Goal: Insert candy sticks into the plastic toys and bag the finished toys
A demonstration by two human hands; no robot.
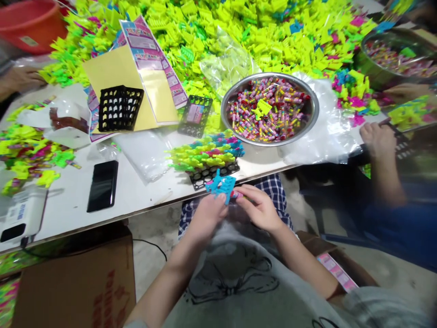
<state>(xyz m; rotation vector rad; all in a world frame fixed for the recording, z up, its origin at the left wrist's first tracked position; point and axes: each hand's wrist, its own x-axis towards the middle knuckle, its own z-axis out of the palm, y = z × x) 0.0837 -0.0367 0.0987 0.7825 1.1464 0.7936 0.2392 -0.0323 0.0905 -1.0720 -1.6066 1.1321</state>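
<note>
L hand (205,217) + R hand (260,208) meet over the lap, just below the table's near edge. L fingers pinched shut on a blue plastic toy (221,186), comb-like w/ teeth pointing down. R fingers closed on a small pink candy tube (236,195), its tip touching the toy's R side. Both held in air, off the table (136,196).

Just above, at near edge: black grid tray (213,174) w/ a stack of yellow, green, blue and pink toys (206,154) sitting on top. Right of that, steel bowl (269,108) full of multicolour candy tubes, one yellow toy lying on top of them; clear plastic bag (324,132) under/around bowl's R side.

Left along near edge: black phone (103,185) flat, face up; white device (22,214) at near-L corner. Further back: 2nd black grid basket (119,107) on yellow card, printed "TOY CANDY" label sheets (153,59) beside it, flat black tray (195,115) next to them. Far side of table covered by huge pile of mostly yellow-green toys (239,27). Red bucket (30,20) at far-L corner.

Another person's hand (377,139) at R edge, 2nd steel bowl (398,57) behind it. Cardboard box (78,282) on floor under table, L side.
</note>
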